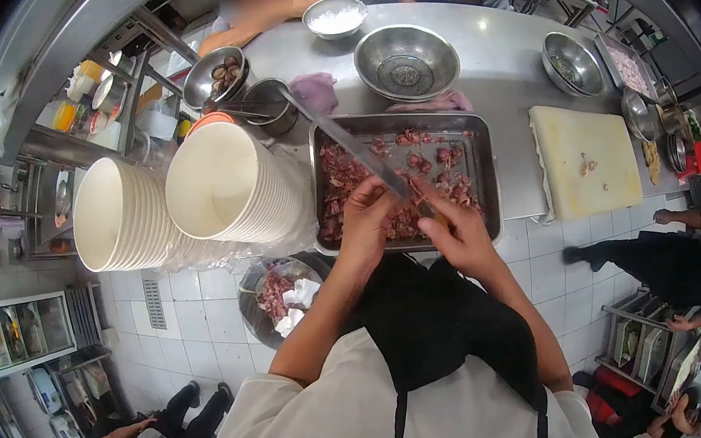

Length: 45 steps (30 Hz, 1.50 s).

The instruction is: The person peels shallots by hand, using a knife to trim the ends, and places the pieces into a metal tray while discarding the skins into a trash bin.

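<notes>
My right hand [463,232] is closed round the handle of a long knife [346,140]. Its blade slants up and left across a metal tray [489,160]. Beside the blade, my left hand [367,213] has its fingers bent together in a pinch; what lies between them is hidden. Both hands are over the near part of the tray. Small reddish-purple pieces [343,168], with papery-looking bits, are spread in it, thickest on the left. They resemble shallots or garlic with their skins, though the kind is hard to make out.
Stacked white tubs [217,182] stand left of the tray, a cutting board [590,159] with small scraps right of it. Behind are a steel bowl [407,61], a purple cloth [315,93] and a metal pot [274,119]. A waste bin [269,302] sits below. Several people are around.
</notes>
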Motion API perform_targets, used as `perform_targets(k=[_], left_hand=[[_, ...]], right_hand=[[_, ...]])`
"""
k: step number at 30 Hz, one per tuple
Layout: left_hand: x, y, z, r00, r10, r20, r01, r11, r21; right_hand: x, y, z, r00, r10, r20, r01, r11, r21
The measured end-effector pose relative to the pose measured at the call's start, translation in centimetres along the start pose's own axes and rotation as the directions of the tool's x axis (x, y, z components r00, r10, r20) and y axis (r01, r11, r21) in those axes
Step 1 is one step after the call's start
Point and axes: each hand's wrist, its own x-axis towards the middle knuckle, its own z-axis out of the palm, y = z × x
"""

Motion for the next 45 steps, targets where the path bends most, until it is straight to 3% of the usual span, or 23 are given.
perform_targets(k=[1, 7, 13, 16, 19, 21, 25, 28, 31, 34, 36, 38, 45], left_hand=[[-0.1, 0.2, 0.1, 1.0, -0.027, 0.0, 0.027, 1.0, 0.015], [0.0, 0.4, -0.3, 0.995, -0.099, -0.028, 0.1, 0.994, 0.045], [0.2, 0.6, -0.3, 0.998, -0.047, -0.047, 0.055, 0.985, 0.165], [0.1, 0.5, -0.3, 1.0, 0.018, -0.022, -0.012, 0.971, 0.238], [-0.2, 0.6, 0.3, 0.998, 0.052, 0.035, -0.06, 0.966, 0.252], [-0.1, 0.6, 0.7, 1.0, 0.031, 0.001, -0.03, 0.971, 0.237], [0.4, 1.0, 0.6, 1.0, -0.01, 0.003, 0.01, 1.0, 0.026], [0.5, 0.8, 0.2, 0.999, -0.006, 0.032, 0.007, 0.999, -0.032], [0.5, 0.6, 0.3, 0.998, -0.018, 0.052, 0.021, 0.999, -0.043], [0.2, 0.8, 0.8, 0.999, -0.011, 0.046, 0.013, 0.999, -0.036], [0.2, 0.8, 0.9, 1.0, -0.002, 0.012, 0.003, 1.0, -0.02], [0.4, 0.5, 0.5, 1.0, 0.004, 0.016, -0.005, 1.0, 0.02], [-0.4, 1.2, 1.7, 1.0, 0.003, -0.018, 0.001, 0.975, 0.221]], right_hand=[[0.2, -0.1, 0.2, 0.992, -0.12, -0.048, 0.117, 0.991, -0.063], [0.5, -2.2, -0.9, 0.992, 0.1, 0.076, -0.097, 0.994, -0.043], [0.6, -1.8, -0.5, 0.999, 0.01, 0.033, -0.008, 0.998, -0.059], [0.5, -1.7, -0.2, 0.996, 0.075, 0.043, -0.074, 0.997, -0.024], [0.2, -0.3, 0.2, 0.973, 0.228, 0.02, -0.229, 0.971, 0.064], [0.1, -0.4, 0.2, 0.948, 0.316, 0.037, -0.315, 0.913, 0.26], [-0.4, -0.6, -0.1, 0.909, 0.401, 0.115, -0.391, 0.722, 0.571], [0.0, -2.0, -1.5, 0.913, 0.359, 0.196, -0.409, 0.811, 0.42], [0.0, -1.6, -1.1, 0.987, 0.143, 0.076, -0.153, 0.978, 0.143], [0.3, -1.5, -1.0, 0.997, -0.082, 0.003, 0.082, 0.994, -0.065], [0.3, -3.0, -1.4, 0.998, 0.05, 0.041, -0.049, 0.998, -0.028], [0.4, -3.4, -1.6, 0.995, 0.084, 0.047, -0.083, 0.996, -0.027], [0.5, -2.6, -0.7, 0.998, -0.026, -0.057, 0.022, 0.997, -0.068]])
